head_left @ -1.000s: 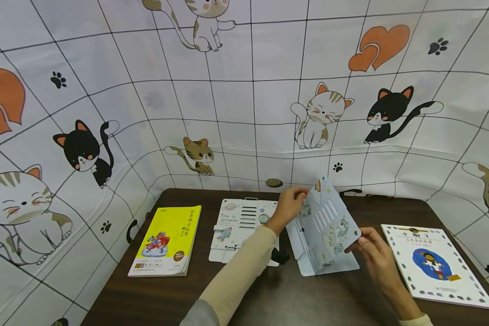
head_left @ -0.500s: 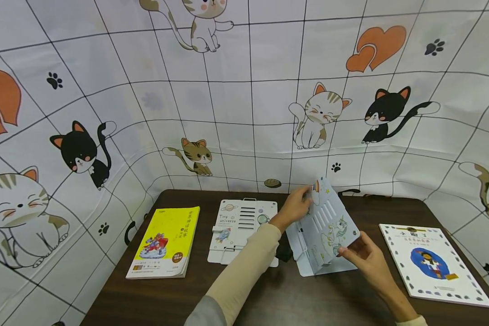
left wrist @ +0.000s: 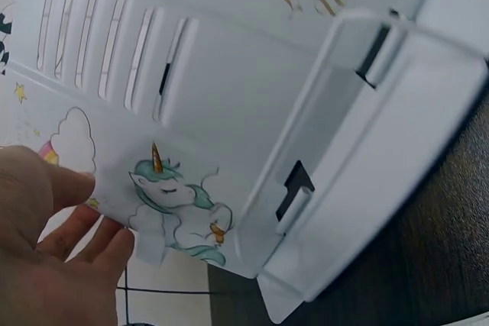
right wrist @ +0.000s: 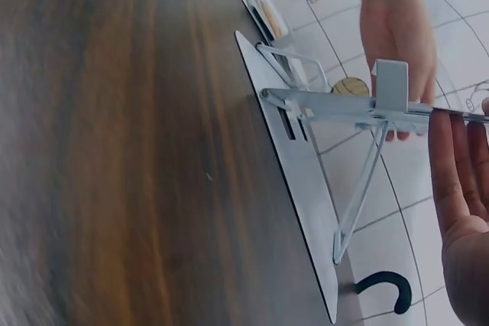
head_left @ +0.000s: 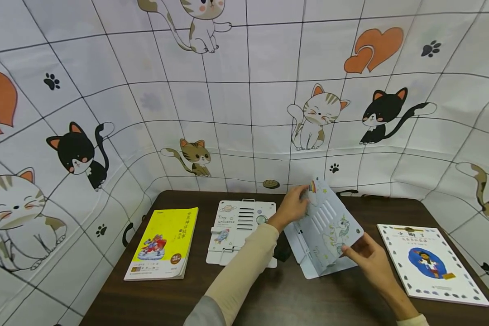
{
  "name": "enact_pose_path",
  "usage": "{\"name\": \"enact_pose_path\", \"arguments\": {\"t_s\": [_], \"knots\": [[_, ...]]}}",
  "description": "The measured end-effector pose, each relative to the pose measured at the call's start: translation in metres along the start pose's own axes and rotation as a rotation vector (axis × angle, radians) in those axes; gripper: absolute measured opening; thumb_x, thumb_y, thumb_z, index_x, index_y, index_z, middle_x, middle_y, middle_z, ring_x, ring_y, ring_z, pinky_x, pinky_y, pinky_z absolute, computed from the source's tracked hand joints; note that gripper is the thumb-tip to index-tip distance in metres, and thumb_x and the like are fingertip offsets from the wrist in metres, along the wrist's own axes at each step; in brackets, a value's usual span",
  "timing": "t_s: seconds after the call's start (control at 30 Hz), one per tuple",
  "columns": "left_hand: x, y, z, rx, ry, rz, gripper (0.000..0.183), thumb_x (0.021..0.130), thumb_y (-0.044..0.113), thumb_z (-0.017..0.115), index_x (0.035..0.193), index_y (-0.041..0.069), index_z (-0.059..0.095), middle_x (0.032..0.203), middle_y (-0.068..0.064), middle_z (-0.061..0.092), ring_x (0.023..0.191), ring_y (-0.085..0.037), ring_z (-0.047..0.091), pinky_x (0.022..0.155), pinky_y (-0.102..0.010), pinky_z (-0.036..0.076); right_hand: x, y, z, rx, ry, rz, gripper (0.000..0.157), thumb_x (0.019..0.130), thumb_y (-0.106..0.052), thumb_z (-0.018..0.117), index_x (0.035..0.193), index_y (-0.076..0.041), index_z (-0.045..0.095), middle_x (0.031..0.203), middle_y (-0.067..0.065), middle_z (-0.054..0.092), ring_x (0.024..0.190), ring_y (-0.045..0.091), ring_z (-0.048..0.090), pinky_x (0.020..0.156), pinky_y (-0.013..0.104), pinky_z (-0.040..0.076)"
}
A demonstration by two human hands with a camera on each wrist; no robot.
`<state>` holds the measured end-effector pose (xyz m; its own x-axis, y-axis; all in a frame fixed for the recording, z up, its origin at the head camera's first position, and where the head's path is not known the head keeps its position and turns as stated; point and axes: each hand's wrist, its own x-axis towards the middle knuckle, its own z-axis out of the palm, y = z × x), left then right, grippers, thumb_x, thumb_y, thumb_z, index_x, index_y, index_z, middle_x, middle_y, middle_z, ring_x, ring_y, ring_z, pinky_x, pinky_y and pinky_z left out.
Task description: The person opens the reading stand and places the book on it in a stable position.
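Observation:
A pale metal book stand with unicorn prints and slots stands on the dark table, its panel raised at an angle from a flat base. My left hand grips the panel's upper left edge; in the left wrist view the left thumb lies on the printed face and the other fingers reach behind. On the opposite edge, my right hand pinches the panel near its lower right, thumb on the front. A folding support leg spans from panel to base in the right wrist view. A wire page holder crosses the panel's lower part.
Left of the stand lies another white stand marked "Tiny universe", folded flat. A yellow book lies at the far left, a white book at the right. Behind the table hangs a cat-print curtain.
My right thumb has come onto the front of the panel. The left hand has shifted slightly along the upper edge. The panel leans a little differently, and the head view has drifted slightly.

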<state>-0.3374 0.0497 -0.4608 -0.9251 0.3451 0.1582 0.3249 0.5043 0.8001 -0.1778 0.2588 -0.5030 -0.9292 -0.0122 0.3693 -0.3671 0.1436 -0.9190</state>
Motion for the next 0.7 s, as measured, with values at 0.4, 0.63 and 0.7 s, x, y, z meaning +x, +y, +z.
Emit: {"name": "enact_pose_path", "arguments": {"t_s": [0.4, 0.63, 0.7], "knots": [[-0.005, -0.02, -0.012, -0.123, 0.153, -0.007, 0.035, 0.1, 0.001, 0.071, 0.134, 0.008, 0.066, 0.12, -0.012, 0.072, 0.108, -0.023, 0.07, 0.092, -0.032, 0.058, 0.019, 0.006, -0.028, -0.23, 0.16, 0.111, 0.027, 0.101, -0.005, 0.072, 0.121, 0.01, 0.061, 0.096, -0.026, 0.068, 0.089, -0.008, 0.067, 0.075, 0.012, 0.056], [-0.013, -0.027, -0.019, -0.148, 0.165, 0.009, 0.03, 0.095, 0.006, 0.079, 0.124, 0.002, 0.071, 0.106, -0.011, 0.073, 0.089, -0.011, 0.066, 0.079, -0.022, 0.056, 0.05, 0.019, -0.049, -0.305, 0.242, 0.171, 0.033, 0.103, -0.014, 0.072, 0.124, 0.011, 0.062, 0.09, -0.031, 0.065, 0.085, -0.014, 0.062, 0.073, 0.008, 0.054], [-0.014, -0.028, -0.019, -0.151, 0.165, 0.009, 0.028, 0.095, 0.007, 0.081, 0.121, 0.001, 0.073, 0.104, -0.011, 0.074, 0.086, -0.009, 0.065, 0.077, -0.02, 0.054, 0.058, 0.02, -0.053, -0.335, 0.244, 0.182, 0.037, 0.104, -0.017, 0.071, 0.128, 0.01, 0.062, 0.094, -0.027, 0.065, 0.086, -0.016, 0.061, 0.074, 0.007, 0.053]]}}
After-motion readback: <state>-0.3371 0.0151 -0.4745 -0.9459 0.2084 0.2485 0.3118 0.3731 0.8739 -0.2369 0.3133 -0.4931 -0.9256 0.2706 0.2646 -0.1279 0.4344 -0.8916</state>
